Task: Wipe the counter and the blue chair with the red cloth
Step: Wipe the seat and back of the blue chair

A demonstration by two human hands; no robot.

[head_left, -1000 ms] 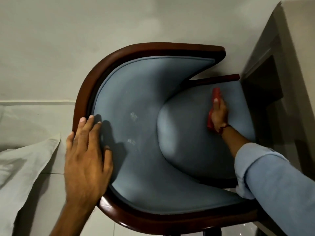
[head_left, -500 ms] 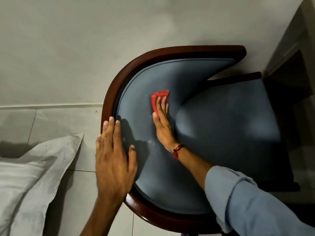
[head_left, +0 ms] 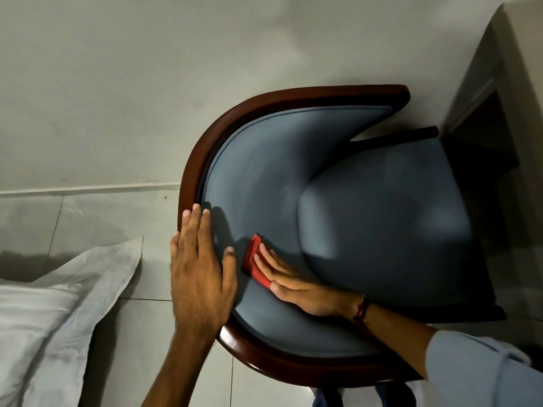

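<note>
Grey wall, tiled floor (dim)

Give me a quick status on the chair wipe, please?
Right hand flat, pressing red cloth on blue chair inner backrest. Left hand braces wooden rim. Nothing in the way.

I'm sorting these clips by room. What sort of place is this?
Probably a bedroom or hotel room, though that is a guess. A white pillow lies at the left above a pale tiled floor, and an upholstered blue chair with a dark wooden rim stands against a plain wall.
</note>
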